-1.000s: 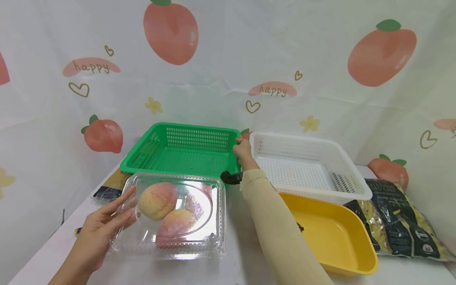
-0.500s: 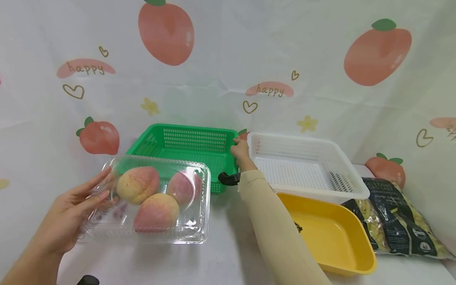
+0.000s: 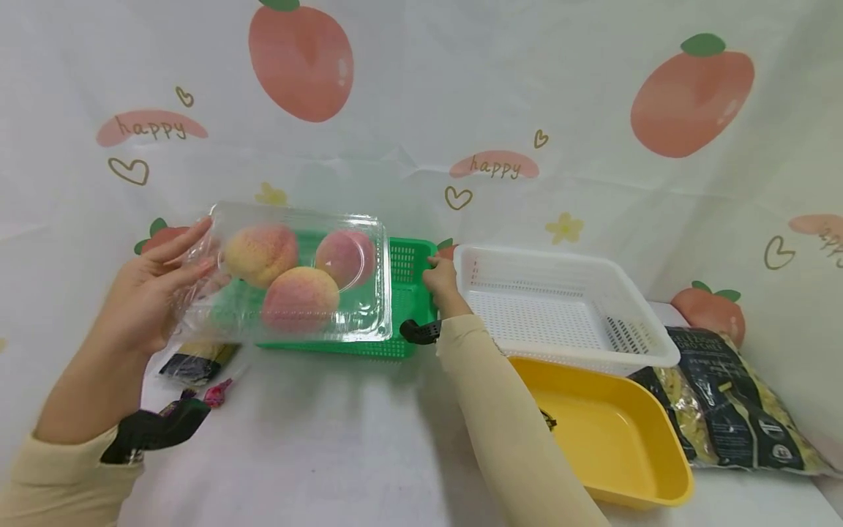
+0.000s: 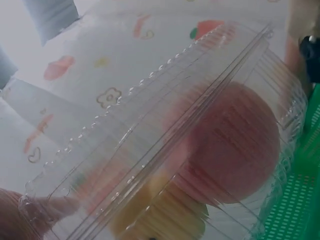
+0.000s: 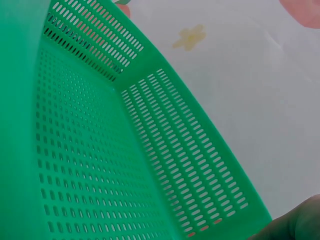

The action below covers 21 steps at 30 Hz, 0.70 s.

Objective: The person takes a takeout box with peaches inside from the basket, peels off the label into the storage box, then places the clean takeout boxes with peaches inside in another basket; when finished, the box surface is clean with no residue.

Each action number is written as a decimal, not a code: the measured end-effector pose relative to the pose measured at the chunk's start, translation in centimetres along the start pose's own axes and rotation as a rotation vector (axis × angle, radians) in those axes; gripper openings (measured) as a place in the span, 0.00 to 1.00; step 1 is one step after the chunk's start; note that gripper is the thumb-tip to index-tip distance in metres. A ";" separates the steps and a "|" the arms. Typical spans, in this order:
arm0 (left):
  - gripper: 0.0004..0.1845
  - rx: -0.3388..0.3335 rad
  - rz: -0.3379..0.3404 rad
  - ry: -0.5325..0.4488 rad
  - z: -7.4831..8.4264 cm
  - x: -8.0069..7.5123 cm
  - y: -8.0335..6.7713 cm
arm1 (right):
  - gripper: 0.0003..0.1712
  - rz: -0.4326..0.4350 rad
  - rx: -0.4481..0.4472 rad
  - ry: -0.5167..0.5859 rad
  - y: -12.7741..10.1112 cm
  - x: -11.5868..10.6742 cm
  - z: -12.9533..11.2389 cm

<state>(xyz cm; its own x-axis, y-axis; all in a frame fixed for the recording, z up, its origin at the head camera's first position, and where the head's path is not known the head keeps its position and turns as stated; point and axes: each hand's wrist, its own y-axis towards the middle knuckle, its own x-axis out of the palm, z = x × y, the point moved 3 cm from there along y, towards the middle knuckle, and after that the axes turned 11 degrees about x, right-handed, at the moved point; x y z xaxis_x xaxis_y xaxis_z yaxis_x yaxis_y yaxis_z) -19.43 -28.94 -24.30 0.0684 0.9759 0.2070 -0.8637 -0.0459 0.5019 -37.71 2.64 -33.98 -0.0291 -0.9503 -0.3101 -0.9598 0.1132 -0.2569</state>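
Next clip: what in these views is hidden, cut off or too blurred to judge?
- Right hand on the green basket: head view shows its back only, the right wrist view cuts it off; grip unclear.
- Green basket floor: head view, covered by the clear box.
- Dark packet: head view, partly behind the box and left hand.
- Bag print: too small.

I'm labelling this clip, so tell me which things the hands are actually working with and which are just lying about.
In hand:
left hand holds clear box of peaches
right hand grips green basket

Lying about:
white basket
yellow tray
pasta bag
dark packet
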 end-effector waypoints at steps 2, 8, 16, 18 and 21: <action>0.29 -0.025 -0.020 0.037 -0.3 0.4 1.6 | 0.28 0.007 0.002 0.003 0.1 0.0 0.0; 0.33 -0.177 -0.126 0.189 -2.0 0.8 5.1 | 0.28 0.020 0.002 -0.003 0.5 0.2 0.0; 0.33 -0.309 -0.207 0.325 -5.3 1.3 8.0 | 0.28 0.002 -0.014 -0.002 0.5 0.2 0.1; 0.32 -0.325 -0.214 0.338 -6.1 1.3 8.6 | 0.28 0.002 -0.017 -0.008 0.5 0.2 0.1; 0.31 -0.339 -0.228 0.338 -7.4 1.4 9.5 | 0.28 0.007 -0.025 -0.017 0.5 0.1 0.1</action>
<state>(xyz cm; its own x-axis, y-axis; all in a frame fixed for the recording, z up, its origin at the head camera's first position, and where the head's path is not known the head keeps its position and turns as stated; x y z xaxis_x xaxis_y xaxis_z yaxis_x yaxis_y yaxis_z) -31.25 -26.45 -25.42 0.1571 0.9698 -0.1864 -0.9624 0.1927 0.1914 -38.16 2.61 -34.25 -0.0311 -0.9443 -0.3277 -0.9664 0.1121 -0.2314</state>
